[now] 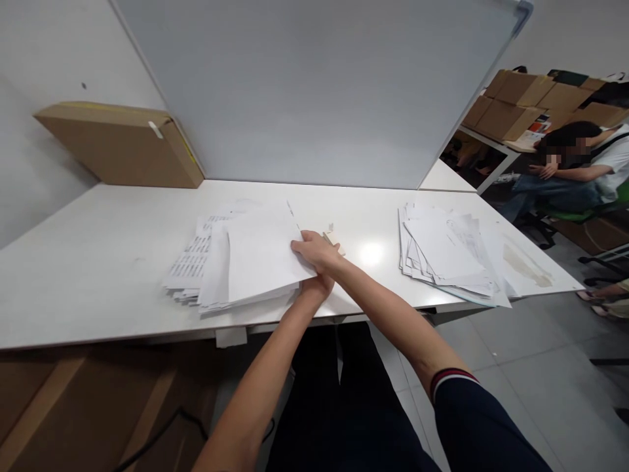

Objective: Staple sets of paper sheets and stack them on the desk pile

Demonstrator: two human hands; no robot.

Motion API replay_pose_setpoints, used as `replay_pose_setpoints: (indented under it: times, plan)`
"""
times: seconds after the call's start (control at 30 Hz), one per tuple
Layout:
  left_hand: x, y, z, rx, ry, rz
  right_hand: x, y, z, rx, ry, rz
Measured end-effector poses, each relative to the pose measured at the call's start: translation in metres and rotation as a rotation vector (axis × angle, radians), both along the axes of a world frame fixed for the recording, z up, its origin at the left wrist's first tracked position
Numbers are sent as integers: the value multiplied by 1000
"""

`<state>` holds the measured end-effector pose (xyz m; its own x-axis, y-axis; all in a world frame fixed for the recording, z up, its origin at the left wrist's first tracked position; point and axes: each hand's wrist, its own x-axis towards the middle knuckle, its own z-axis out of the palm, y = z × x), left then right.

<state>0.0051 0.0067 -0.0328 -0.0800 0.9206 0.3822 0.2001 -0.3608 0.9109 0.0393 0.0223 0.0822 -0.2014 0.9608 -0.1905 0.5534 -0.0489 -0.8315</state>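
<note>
In the head view, most of the left hand (318, 286) is hidden: it sits under the right hand (315, 252) and under the edge of the paper, so only its wrist and heel show, and how far its fingers are open cannot be told. It touches the near right edge of the left paper pile (236, 259) from below. The printing on the sheets is too small to read; the lower sheets at the pile's left show dark rows of text, nothing more. A small tan object (333, 237) just behind the right hand is partly covered by it and cannot be identified.

The right hand lies on top of the same pile's right edge, fingers bent and close together, pressing the top white sheet, thumb side toward the surface (98, 262). The two hands seem to pinch the sheets between them, with the pile's near corner lifted slightly past the front edge of the surface.

The pile lies left of centre on the white surface. A second paper pile (449, 252) lies well apart to the right. A whiteboard (314, 85) leans behind, a cardboard box (122, 144) at the left wall, and another person (570, 170) sits at far right, cut off by the frame.
</note>
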Motion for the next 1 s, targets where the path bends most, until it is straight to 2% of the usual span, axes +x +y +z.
replay_pose_setpoints:
  times: [0.07,0.17,0.33,0.43,0.5,0.6,0.77,0.9,1.0]
  plan:
    - [0,0,8,-98,224,-14,-17,5,0,18,-195,23]
    - [-2,-7,20,-185,531,-50,-25,4,0,49,-355,112]
    - [-3,-13,28,-138,517,-79,-21,0,1,33,-496,156]
    - [-3,-12,26,-145,527,-71,-22,3,-2,22,-429,227]
    - [-3,-11,24,-153,573,-73,-23,6,-6,21,-396,222]
    - [-2,-9,23,-159,616,-56,-24,8,-16,19,-310,154]
    - [-4,-7,20,-124,630,-50,-29,15,-31,57,-65,-36]
    - [-6,-6,11,-30,648,-52,-42,26,-38,61,61,-55]
    - [-6,-4,3,16,693,-37,-49,30,-41,84,53,-35]
